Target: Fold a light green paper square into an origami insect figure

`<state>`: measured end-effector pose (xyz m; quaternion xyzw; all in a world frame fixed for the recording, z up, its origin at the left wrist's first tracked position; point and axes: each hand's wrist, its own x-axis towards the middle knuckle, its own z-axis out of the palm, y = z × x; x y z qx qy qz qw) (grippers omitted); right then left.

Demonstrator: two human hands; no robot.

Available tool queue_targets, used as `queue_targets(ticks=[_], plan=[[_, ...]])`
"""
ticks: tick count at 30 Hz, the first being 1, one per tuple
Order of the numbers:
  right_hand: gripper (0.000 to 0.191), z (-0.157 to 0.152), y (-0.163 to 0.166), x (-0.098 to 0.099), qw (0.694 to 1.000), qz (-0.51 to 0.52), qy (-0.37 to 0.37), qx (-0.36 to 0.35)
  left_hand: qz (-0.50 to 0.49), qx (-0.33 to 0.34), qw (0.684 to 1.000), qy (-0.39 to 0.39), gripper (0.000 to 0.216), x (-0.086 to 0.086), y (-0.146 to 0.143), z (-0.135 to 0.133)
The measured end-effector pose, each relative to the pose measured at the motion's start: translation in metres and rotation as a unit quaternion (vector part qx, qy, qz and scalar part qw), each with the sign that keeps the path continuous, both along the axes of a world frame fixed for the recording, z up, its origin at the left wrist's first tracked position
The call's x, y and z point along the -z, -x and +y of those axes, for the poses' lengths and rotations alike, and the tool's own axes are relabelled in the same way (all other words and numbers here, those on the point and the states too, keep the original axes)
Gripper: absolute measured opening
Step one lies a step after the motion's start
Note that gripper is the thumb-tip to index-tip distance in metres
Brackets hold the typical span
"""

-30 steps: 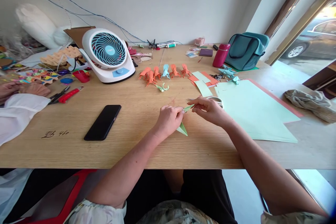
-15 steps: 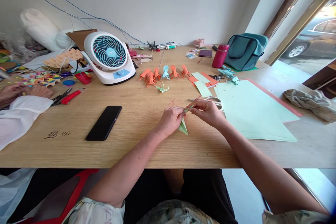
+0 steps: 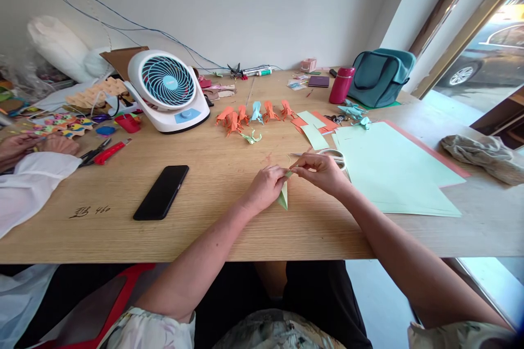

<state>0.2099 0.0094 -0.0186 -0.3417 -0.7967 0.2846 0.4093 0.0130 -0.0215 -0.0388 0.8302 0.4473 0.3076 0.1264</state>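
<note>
Pale-green folded paper point(image 3: 284, 197) sits low at mid-bench point(image 3: 208, 196); from my remote screen I see my left hand point(image 3: 267, 184) gripping it and my right hand point(image 3: 319, 170) pinching its upper end, scissors point(image 3: 341, 160) just beyond the right.

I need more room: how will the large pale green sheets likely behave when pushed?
The large pale green sheets would probably bend easily, since they look thin and broad. They may slide over one another, as their edges lie staggered. The reddish sheet showing beneath might shift too.
</note>
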Motion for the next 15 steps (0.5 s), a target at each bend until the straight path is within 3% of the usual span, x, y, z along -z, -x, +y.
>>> queue_targets(ticks=[8,15], plan=[[0.022,0.0056,-0.0037,0.0093,0.988,0.036,0.097,-0.114,-0.002,0.000,1.000,0.001,0.019,0.0062,-0.0011,0.0016],[0.017,0.0062,-0.0030,0.0105,0.984,0.060,0.126,-0.110,0.000,0.007,1.000,-0.004,0.020,0.0069,-0.0006,0.0031]])
